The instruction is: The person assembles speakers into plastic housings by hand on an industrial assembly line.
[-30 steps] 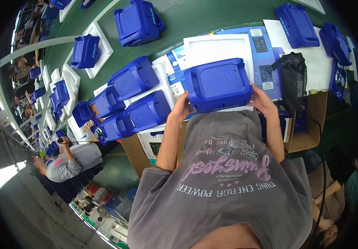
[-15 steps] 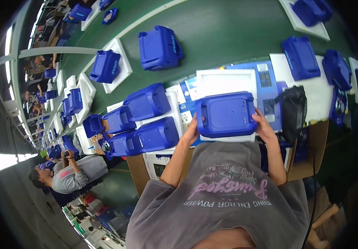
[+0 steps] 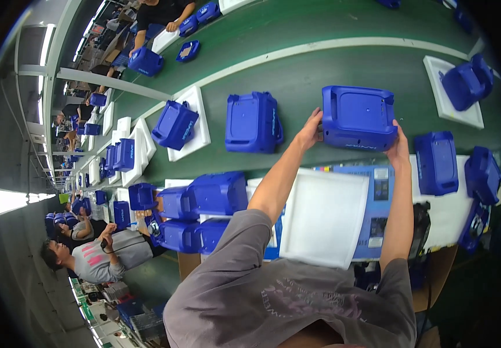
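Observation:
Both of my arms reach forward over the green conveyor belt (image 3: 297,81), with a blue plastic housing (image 3: 358,116) between my hands. My left hand (image 3: 310,130) grips its left end and my right hand (image 3: 399,148) its right end. The housing shows its broad flat panel, with handle-like openings at the sides. Whether it rests on the belt or is held just above it, I cannot tell. Another blue housing (image 3: 251,122) stands on the belt to the left. Close to my body lies a white foam pad (image 3: 323,217), with nothing on it.
Several blue housings (image 3: 218,194) crowd the bench at left. To the right stand more housings (image 3: 436,162) and a black bag (image 3: 420,223). Foam trays with housings (image 3: 175,124) ride the belt. Co-workers (image 3: 108,255) are at the left and far side.
My hands have carried the blue housing forward from above the foam pad to the belt. The foam pad is now uncovered. My view has shifted too.

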A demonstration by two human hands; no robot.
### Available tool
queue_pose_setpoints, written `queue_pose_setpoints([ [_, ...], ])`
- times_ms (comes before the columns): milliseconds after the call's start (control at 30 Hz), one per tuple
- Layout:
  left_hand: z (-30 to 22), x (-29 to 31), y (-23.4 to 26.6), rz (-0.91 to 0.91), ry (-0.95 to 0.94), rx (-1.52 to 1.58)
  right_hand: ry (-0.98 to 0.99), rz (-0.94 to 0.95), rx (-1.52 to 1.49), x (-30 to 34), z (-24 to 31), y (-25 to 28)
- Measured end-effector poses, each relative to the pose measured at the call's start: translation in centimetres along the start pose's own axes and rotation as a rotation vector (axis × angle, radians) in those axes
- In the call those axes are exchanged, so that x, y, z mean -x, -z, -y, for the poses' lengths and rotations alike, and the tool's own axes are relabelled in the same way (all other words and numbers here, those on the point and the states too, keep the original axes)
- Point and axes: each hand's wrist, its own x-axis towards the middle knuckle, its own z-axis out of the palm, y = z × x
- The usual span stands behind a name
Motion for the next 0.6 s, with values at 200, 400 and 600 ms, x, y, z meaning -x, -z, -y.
queue_pose_setpoints([
  [200, -2.6, -8.5, -1.9, -0.147, -0.01, 0.027, 0.056, -0.156, -0.046, -6.7, 2.7, 0.5],
  [400, -3.2, -11.0, -1.9, -0.259, -0.067, 0.07, 0.186, -0.329, -0.028, -6.3, -4.9, 1.9],
  [600, -4.2, -5.9, 0.5, -0.59, -0.326, -0.512, 0.115, 0.179, 0.58, -4.2, -17.8, -9.5],
])
